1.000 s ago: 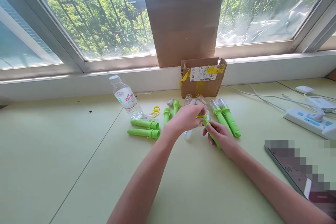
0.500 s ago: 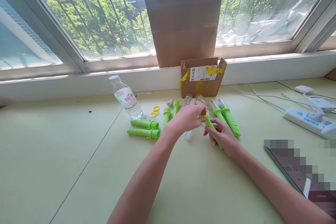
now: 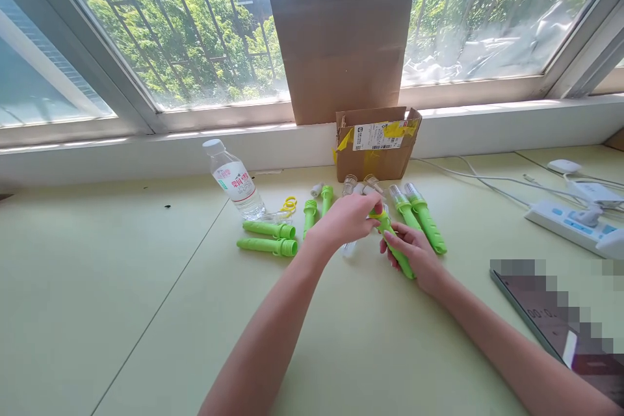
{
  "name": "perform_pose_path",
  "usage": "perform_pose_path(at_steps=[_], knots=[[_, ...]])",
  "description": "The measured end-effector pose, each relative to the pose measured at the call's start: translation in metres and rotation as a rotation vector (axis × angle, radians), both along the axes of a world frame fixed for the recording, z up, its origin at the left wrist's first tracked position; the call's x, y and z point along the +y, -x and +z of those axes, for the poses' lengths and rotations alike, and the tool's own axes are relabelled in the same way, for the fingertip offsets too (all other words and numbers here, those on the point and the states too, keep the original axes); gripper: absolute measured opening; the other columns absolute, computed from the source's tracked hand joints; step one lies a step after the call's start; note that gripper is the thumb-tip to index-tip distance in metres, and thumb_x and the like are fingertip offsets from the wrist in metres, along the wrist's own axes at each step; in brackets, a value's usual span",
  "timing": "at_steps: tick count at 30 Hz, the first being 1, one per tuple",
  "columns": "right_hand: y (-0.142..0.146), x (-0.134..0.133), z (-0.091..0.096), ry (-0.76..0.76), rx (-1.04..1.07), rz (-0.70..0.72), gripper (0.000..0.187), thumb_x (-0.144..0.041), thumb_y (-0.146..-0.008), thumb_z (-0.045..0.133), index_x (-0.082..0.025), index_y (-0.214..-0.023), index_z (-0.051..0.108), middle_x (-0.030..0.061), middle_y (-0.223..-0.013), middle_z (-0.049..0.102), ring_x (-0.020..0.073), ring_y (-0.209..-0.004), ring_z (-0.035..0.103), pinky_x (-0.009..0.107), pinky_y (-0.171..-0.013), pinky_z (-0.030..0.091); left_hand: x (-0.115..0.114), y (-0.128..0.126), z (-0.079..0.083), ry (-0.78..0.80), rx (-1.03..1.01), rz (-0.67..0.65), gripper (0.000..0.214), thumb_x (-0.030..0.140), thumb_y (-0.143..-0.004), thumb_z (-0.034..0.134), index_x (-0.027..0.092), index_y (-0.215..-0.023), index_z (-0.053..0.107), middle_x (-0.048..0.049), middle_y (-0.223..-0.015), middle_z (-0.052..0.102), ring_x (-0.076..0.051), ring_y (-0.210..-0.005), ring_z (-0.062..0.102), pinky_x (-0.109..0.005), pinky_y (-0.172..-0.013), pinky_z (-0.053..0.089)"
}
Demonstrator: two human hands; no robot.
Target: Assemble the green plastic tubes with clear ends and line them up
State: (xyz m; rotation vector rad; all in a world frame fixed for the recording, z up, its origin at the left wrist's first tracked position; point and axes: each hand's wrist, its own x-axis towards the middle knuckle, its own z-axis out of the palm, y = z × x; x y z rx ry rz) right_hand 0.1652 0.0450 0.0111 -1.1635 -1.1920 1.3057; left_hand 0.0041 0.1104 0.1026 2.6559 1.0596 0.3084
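Observation:
My right hand is wrapped round a green plastic handle that slants toward me on the pale green table. My left hand pinches the far end of that handle, its fingertips closed at the yellow-green collar. Around the hands lie several more green handles: two side by side at the left, two short ones behind, and two with clear tips at the right. Clear caps lie just beyond my left hand.
A water bottle leans at the back left, with a yellow loop beside it. An open cardboard box stands against the window sill. At right are a white power strip, cables and a dark tablet-like device.
My right hand has shifted its grip slightly along the green handle, which now lies a little lower and more to the right. My left hand has stayed at the handle's far end.

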Motion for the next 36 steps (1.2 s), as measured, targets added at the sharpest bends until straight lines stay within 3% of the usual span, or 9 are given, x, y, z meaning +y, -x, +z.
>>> perform_pose_path(at_steps=[8, 14, 17, 20, 28, 31, 36], knots=[[-0.0017, 0.0015, -0.0038, 0.041, -0.012, -0.078, 0.038, -0.046, -0.07, 0.073, -0.022, -0.092, 0.053, -0.0015, -0.075, 0.062, 0.0084, -0.04, 0.047, 0.022, -0.032, 0.033, 0.0011, -0.0009, -0.0051, -0.019, -0.012, -0.023, 0.018, 0.014, -0.079, 0.054, 0.022, -0.095, 0.053, -0.0007, -0.089, 0.065, -0.018, -0.081, 0.059, -0.026, -0.059, 0.038], [0.0002, 0.0014, -0.0018, 0.005, 0.044, -0.069, 0.033, -0.047, -0.076, 0.068, -0.019, -0.091, 0.056, 0.0028, -0.077, 0.063, 0.0117, -0.05, 0.054, 0.024, -0.04, 0.041, 0.0012, -0.0006, -0.0036, -0.021, 0.002, -0.002, 0.008, 0.021, -0.084, 0.052, 0.021, -0.091, 0.055, -0.0023, -0.087, 0.066, -0.019, -0.08, 0.06, -0.026, -0.061, 0.039], [0.0005, 0.001, 0.0002, -0.01, 0.054, -0.027, 0.032, -0.047, -0.081, 0.063, -0.018, -0.095, 0.058, 0.0065, -0.086, 0.065, 0.0129, -0.061, 0.057, 0.025, -0.049, 0.045, 0.0008, -0.0005, -0.0026, -0.017, -0.002, 0.006, 0.01, 0.023, -0.084, 0.053, 0.021, -0.094, 0.055, -0.0024, -0.09, 0.066, -0.019, -0.083, 0.061, -0.026, -0.063, 0.04], [-0.0001, 0.0004, 0.0013, -0.024, 0.043, 0.015, 0.031, -0.047, -0.085, 0.058, -0.018, -0.095, 0.058, 0.0069, -0.091, 0.065, 0.0101, -0.057, 0.055, 0.024, -0.049, 0.044, 0.0003, -0.0006, -0.0029, -0.004, -0.014, -0.002, 0.016, 0.021, -0.081, 0.057, 0.022, -0.097, 0.054, -0.0016, -0.093, 0.066, -0.019, -0.086, 0.06, -0.026, -0.064, 0.041], [-0.0031, 0.0017, -0.005, 0.025, 0.047, -0.071, 0.034, -0.043, -0.072, 0.073, -0.021, -0.091, 0.053, -0.0003, -0.072, 0.063, 0.0086, -0.04, 0.046, 0.022, -0.032, 0.033, -0.0002, -0.0028, -0.0021, 0.007, -0.021, -0.019, 0.008, 0.022, -0.084, 0.055, 0.021, -0.092, 0.055, -0.0015, -0.089, 0.065, -0.018, -0.082, 0.059, -0.026, -0.062, 0.039], [-0.0022, 0.0022, -0.0055, 0.036, 0.038, -0.09, 0.036, -0.042, -0.069, 0.076, -0.021, -0.088, 0.053, -0.0014, -0.071, 0.062, 0.0091, -0.039, 0.048, 0.022, -0.031, 0.034, 0.0, -0.0012, -0.0017, 0.0, -0.023, -0.029, 0.009, 0.025, -0.082, 0.057, 0.021, -0.09, 0.055, -0.0008, -0.087, 0.065, -0.018, -0.081, 0.058, -0.026, -0.061, 0.039], [-0.0027, 0.0021, -0.0036, 0.019, 0.083, -0.06, 0.029, -0.042, -0.075, 0.071, -0.019, -0.087, 0.058, 0.0013, -0.073, 0.062, 0.0106, -0.046, 0.053, 0.023, -0.037, 0.04, 0.0002, 0.0004, -0.0034, 0.017, -0.046, -0.064, 0.022, 0.021, -0.077, 0.062, 0.022, -0.097, 0.053, -0.0009, -0.095, 0.064, -0.018, -0.084, 0.058, -0.026, -0.063, 0.04]])
